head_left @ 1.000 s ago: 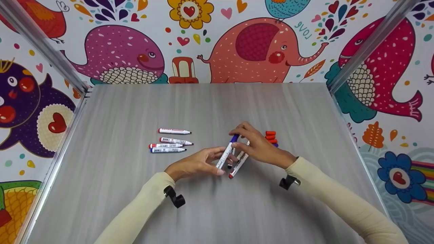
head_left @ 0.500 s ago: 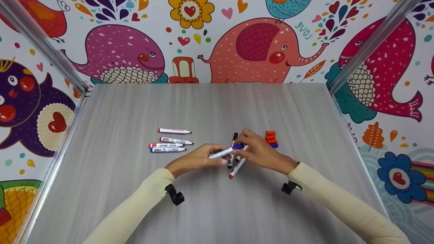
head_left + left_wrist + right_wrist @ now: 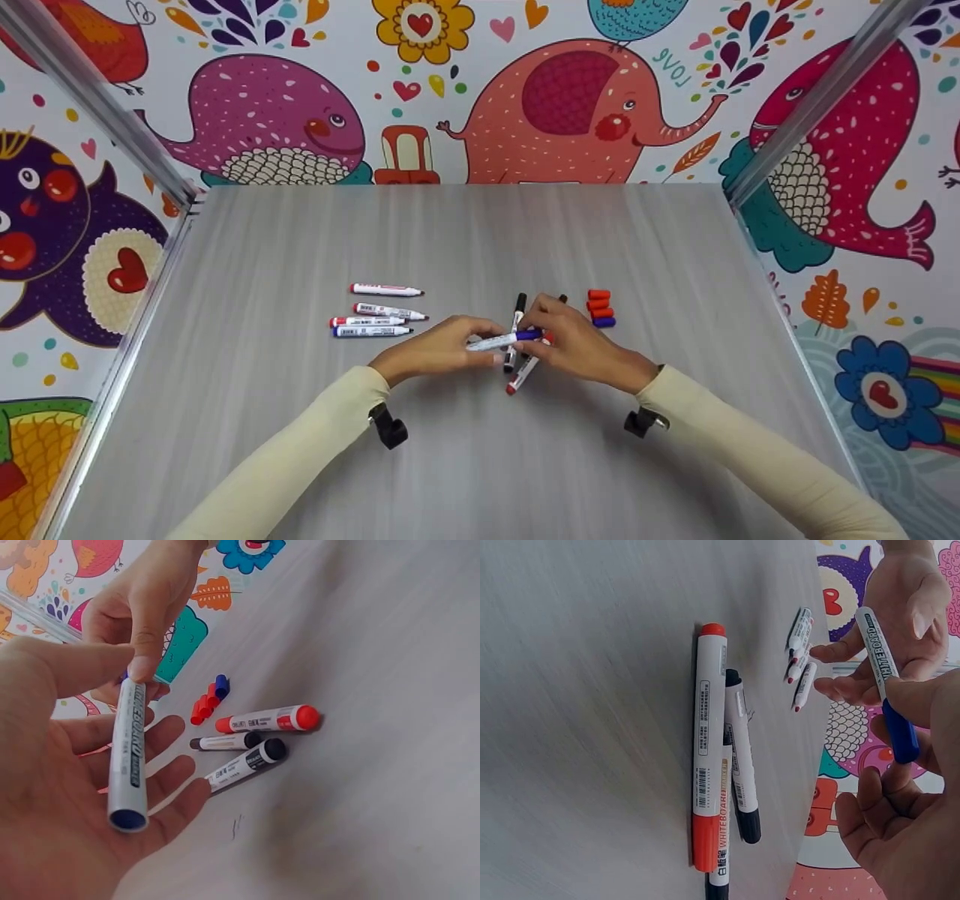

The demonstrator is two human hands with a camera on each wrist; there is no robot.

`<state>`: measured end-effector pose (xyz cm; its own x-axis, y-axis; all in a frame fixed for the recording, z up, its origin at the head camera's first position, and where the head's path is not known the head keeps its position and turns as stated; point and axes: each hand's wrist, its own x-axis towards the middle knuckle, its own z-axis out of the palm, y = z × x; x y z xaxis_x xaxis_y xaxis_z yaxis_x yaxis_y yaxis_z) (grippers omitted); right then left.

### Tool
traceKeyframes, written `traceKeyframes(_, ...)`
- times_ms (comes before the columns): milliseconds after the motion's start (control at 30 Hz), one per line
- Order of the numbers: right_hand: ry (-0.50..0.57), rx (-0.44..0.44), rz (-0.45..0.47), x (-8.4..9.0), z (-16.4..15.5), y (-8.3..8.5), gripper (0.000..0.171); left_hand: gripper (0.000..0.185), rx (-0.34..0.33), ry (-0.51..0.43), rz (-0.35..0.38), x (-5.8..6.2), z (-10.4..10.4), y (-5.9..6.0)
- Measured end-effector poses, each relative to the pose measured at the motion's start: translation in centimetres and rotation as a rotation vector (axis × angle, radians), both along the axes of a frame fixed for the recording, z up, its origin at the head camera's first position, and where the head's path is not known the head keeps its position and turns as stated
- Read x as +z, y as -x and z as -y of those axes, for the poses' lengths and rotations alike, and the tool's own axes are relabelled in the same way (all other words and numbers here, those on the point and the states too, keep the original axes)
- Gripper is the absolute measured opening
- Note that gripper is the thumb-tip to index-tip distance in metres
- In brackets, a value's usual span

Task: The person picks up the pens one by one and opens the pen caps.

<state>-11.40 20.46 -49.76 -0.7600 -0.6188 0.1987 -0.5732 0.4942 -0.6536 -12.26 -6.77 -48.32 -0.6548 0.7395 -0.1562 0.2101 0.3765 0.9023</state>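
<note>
Our left hand (image 3: 439, 352) holds the white barrel of a blue whiteboard marker (image 3: 501, 342) between thumb and fingers, while our right hand (image 3: 581, 341) pinches its blue cap (image 3: 900, 731) at the other end; the marker hangs level above the middle of the tabletop (image 3: 480, 465), and the cap looks seated or nearly so. We cannot tell whether it is going on or coming off.

Judging from how things lie, the work is partly done. Toward the left edge four uncapped markers (image 3: 379, 311) lie in a loose row, tips bare. Toward the right edge a small stack of loose caps (image 3: 600, 308), three red and one blue, sits apart from any pen. Directly under our hands three capped markers remain: a red-capped marker (image 3: 266, 720), a black-capped marker (image 3: 246, 764), and another black marker (image 3: 225, 742) between them. So four pens appear handled, one is in hand, and three seem left.

Those three lie close together, touching or nearly touching, and our fingers hover just over them, so they crowd the space beneath the held pen. The metal frame rails (image 3: 97, 101) and the cartoon-animal backdrop (image 3: 570, 105) stand well clear at the far corners.
</note>
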Motion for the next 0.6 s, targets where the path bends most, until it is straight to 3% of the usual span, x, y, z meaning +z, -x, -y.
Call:
traceKeyframes(300,-0.007,-0.034,0.019,-0.7,0.1,-0.5,0.014,0.039,-0.019,0.016,-0.033,-0.3,-0.4,0.2)
traceKeyframes(600,0.018,-0.041,-0.049,-1.7,0.2,-0.9,0.015,0.035,-0.023,0.043,-0.074,-0.3,-0.9,0.0)
